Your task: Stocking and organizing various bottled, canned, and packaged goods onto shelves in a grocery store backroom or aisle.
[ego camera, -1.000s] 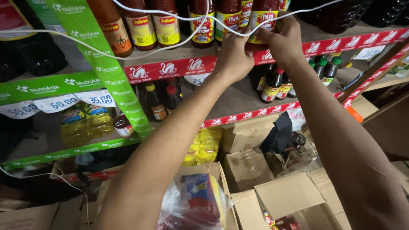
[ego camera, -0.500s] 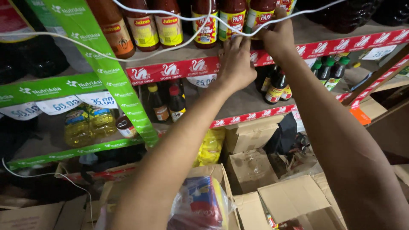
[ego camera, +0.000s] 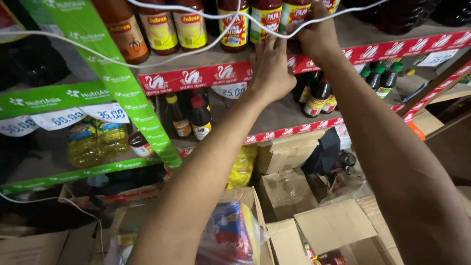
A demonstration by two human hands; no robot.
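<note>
Top shelf: red sauce bottles standing in row.

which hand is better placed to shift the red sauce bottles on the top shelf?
Right, probably. The right hand is already up against a red sauce bottle on the top shelf. The left hand sits lower, fingers only at the shelf edge below the bottles.
</note>
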